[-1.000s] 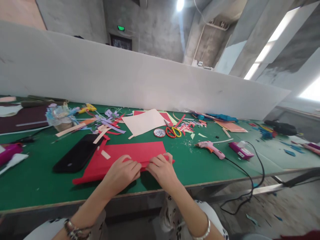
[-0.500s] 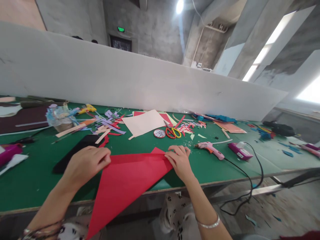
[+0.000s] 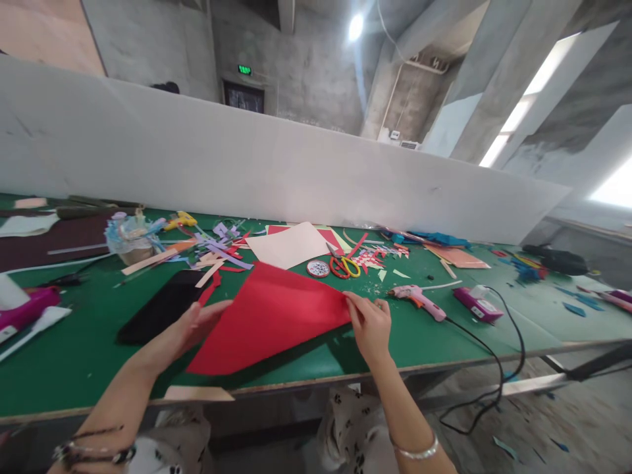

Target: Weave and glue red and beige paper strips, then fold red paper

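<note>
A red sheet of paper (image 3: pixel 276 319) is held over the green table near its front edge. My right hand (image 3: pixel 368 322) pinches its right corner between thumb and fingers. Behind the sheet's left side is my left hand (image 3: pixel 190 329), partly covered by it; the fingertips are hidden, so its grip cannot be made out. A black phone-like slab (image 3: pixel 162 306) lies beyond my left hand. Scissors with red and yellow handles (image 3: pixel 344 264) and a round patterned tin (image 3: pixel 317 268) rest behind the red sheet.
A pink glue gun (image 3: pixel 419 301) with a black cable and a purple device (image 3: pixel 477 304) lie to the right. Paper scraps (image 3: pixel 222 247), a pale sheet (image 3: pixel 293 245) and a yellow glue gun (image 3: pixel 181 220) lie farther back. A white board (image 3: pixel 276 168) stands behind.
The red sheet has turned, its lower left point rising onto the table and its top edge lifting. My left hand has let go of the upper edge and moved lower, behind the sheet.
</note>
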Demonstrator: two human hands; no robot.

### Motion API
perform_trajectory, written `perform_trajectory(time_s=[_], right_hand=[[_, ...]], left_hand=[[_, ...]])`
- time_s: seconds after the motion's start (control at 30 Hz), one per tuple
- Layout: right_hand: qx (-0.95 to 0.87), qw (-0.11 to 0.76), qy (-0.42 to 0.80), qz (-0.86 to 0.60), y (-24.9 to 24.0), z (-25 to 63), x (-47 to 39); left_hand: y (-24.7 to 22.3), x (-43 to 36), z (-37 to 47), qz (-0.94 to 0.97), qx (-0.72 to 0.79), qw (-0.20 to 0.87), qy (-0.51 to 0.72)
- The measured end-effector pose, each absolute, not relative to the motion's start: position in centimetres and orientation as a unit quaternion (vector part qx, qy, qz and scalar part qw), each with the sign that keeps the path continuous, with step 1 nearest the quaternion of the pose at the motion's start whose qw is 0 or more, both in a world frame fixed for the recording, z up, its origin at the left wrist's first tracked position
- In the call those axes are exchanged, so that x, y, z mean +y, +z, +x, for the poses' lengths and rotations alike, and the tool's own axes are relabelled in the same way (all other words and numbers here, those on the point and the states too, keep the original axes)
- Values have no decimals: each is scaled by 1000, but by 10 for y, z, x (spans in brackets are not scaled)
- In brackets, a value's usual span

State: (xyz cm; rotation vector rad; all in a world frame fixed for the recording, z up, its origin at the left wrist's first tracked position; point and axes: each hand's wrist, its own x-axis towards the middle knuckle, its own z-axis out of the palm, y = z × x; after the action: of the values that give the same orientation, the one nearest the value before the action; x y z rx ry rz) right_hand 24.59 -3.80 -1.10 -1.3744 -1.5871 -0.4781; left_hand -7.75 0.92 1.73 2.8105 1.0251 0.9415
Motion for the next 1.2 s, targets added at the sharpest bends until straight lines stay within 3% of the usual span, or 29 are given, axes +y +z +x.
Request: perform_trajectory(time_s=[0.1, 0.23, 0.37, 0.57, 0.87, 1.1, 1.2], right_hand=[[-612, 563, -70, -551, -8, 238, -39], [-560, 643, 205, -481, -3, 218, -44], [-522, 647, 383, -402, -6, 199, -48], [-470, 595, 575, -307, -18, 181, -47], [-525, 505, 594, -341, -7, 173, -54], [-564, 549, 442, -431, 6, 188, -28], [-632, 490, 349, -488, 16, 176, -23]], left_hand=[[16, 4, -69, 900, 255, 228, 269], [24, -1, -53, 889, 196, 357, 211], [23, 3, -40, 854, 219, 365, 298], [14, 13, -30, 786, 350, 267, 434], [26, 8, -31, 731, 489, 288, 379], [23, 9, -26, 790, 495, 172, 317], [23, 7, -20, 814, 462, 167, 312]])
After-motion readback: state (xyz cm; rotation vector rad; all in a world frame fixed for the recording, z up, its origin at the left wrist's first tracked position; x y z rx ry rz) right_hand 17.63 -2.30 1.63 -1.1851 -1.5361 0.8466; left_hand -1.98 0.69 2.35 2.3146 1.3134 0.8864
